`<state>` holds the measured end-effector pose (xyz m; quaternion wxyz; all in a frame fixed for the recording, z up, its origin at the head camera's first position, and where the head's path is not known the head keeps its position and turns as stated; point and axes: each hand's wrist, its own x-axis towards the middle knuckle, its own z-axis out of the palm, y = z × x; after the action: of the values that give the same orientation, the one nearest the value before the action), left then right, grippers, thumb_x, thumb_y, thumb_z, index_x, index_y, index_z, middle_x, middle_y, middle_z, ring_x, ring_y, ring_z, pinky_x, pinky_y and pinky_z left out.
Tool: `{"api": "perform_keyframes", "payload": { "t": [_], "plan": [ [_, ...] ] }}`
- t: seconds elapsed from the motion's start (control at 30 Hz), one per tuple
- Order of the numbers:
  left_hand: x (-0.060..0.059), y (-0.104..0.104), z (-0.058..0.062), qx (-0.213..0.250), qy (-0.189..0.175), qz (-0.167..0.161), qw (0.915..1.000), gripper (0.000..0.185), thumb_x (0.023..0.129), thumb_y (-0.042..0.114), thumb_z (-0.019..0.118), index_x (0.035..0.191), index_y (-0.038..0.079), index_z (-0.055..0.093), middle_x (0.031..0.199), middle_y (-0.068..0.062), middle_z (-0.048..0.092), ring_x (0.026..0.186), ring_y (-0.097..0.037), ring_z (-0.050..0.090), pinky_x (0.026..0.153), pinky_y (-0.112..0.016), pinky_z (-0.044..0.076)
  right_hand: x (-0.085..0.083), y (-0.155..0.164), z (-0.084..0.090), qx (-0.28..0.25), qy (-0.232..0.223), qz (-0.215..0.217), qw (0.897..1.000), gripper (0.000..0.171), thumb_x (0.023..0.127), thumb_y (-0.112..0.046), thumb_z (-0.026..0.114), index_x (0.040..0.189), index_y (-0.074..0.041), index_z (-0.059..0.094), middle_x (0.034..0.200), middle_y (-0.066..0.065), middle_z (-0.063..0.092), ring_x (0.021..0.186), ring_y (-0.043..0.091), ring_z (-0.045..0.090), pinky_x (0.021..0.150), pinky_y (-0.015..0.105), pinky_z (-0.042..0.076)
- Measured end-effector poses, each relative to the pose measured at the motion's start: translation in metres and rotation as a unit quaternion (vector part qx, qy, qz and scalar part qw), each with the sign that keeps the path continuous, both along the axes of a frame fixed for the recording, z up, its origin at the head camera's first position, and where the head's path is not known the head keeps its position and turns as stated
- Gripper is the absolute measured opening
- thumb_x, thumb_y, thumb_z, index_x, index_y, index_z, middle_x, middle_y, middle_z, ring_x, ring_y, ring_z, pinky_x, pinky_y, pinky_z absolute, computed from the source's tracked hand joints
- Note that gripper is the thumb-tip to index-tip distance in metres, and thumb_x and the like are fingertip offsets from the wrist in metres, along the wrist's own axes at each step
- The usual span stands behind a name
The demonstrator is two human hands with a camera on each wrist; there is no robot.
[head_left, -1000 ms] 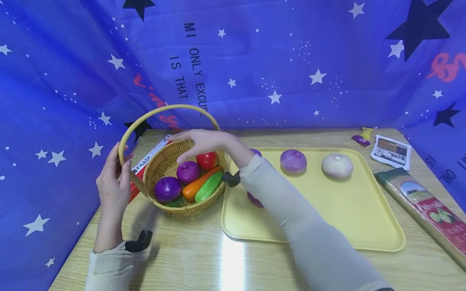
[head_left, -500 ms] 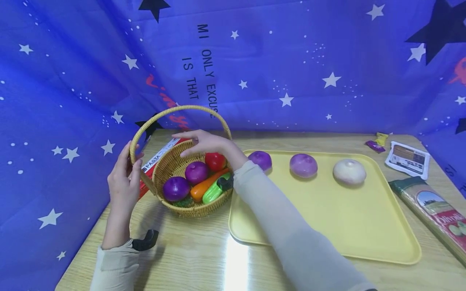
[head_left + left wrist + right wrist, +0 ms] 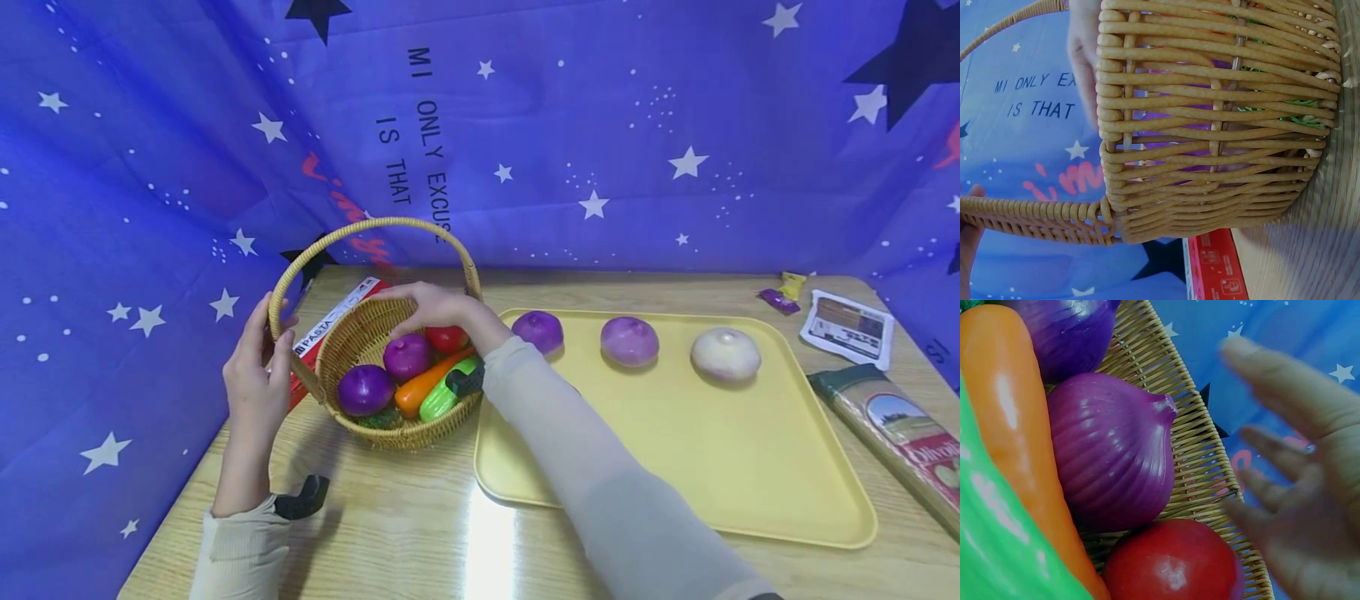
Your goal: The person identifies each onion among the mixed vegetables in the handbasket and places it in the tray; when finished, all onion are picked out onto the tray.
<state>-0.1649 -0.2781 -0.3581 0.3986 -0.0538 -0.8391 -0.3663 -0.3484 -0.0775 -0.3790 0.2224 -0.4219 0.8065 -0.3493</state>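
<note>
A wicker basket [image 3: 390, 429] stands on the table's left side and holds two purple onions, a red tomato [image 3: 447, 337], an orange carrot [image 3: 422, 385] and a green cucumber [image 3: 441, 398]. My left hand [image 3: 266, 343] pinches the basket handle [image 3: 279, 292] near its left base. My right hand [image 3: 423, 310] hovers inside the basket with fingers spread and holds nothing. It is just above the nearer purple onion [image 3: 407, 356] and the tomato. In the right wrist view the spread fingers [image 3: 1285, 387] sit beside the onion [image 3: 1116, 450] and the tomato [image 3: 1172, 562].
A yellow tray [image 3: 675, 467] right of the basket carries a purple onion [image 3: 537, 331], a paler purple onion [image 3: 629, 340] and a white onion [image 3: 725, 353]. A red pasta box [image 3: 333, 321] lies behind the basket. An olive-print packet [image 3: 900, 433] and a white packet [image 3: 847, 327] lie far right. Blue starry cloth encloses the table.
My right hand has dropped from above the basket rim down toward the purple onion and tomato. My left hand has stayed on the handle.
</note>
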Motion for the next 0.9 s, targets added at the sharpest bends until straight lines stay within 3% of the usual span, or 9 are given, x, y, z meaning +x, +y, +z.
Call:
{"api": "perform_keyframes", "payload": {
  "t": [0.2,0.4,0.67,0.9],
  "plan": [
    [0.000,0.001,0.000,-0.002,0.011,-0.004,0.9999,0.050,0.093,0.002,0.054,0.139,0.018,0.046,0.124,-0.012,0.063,0.106,0.016,0.055,0.089,-0.002,0.045,0.002,0.001,-0.004,0.053,-0.009,0.045,0.998,0.074,0.082,-0.026,0.073,0.146,-0.023,0.036,0.153,-0.002,0.035,0.142,0.021,0.029,0.118,0.037,0.029],
    [-0.001,0.000,0.000,-0.003,0.010,-0.007,0.9999,0.049,0.094,0.003,0.054,0.140,0.018,0.046,0.124,-0.016,0.062,0.106,0.016,0.055,0.089,-0.002,0.045,0.006,-0.005,-0.004,0.098,0.007,0.066,0.993,0.075,0.082,-0.020,0.073,0.146,-0.020,0.036,0.153,0.001,0.035,0.140,0.025,0.033,0.114,0.035,0.035],
    [0.000,-0.001,-0.001,-0.004,0.002,-0.008,1.0000,0.050,0.094,0.004,0.053,0.141,0.020,0.045,0.126,-0.011,0.062,0.106,0.017,0.054,0.090,-0.002,0.045,0.011,-0.010,-0.006,0.140,0.000,0.082,0.987,0.074,0.081,-0.012,0.072,0.145,-0.016,0.038,0.151,0.006,0.038,0.140,0.025,0.033,0.114,0.034,0.037],
    [-0.001,-0.002,-0.001,-0.005,0.013,-0.010,0.9999,0.049,0.093,0.003,0.054,0.140,0.017,0.046,0.124,-0.012,0.063,0.106,0.016,0.055,0.089,-0.002,0.045,0.015,-0.012,0.000,0.173,-0.009,0.100,0.980,0.073,0.079,-0.007,0.072,0.144,-0.013,0.040,0.147,0.005,0.043,0.130,0.019,0.045,0.110,0.031,0.040]
  ]
}}
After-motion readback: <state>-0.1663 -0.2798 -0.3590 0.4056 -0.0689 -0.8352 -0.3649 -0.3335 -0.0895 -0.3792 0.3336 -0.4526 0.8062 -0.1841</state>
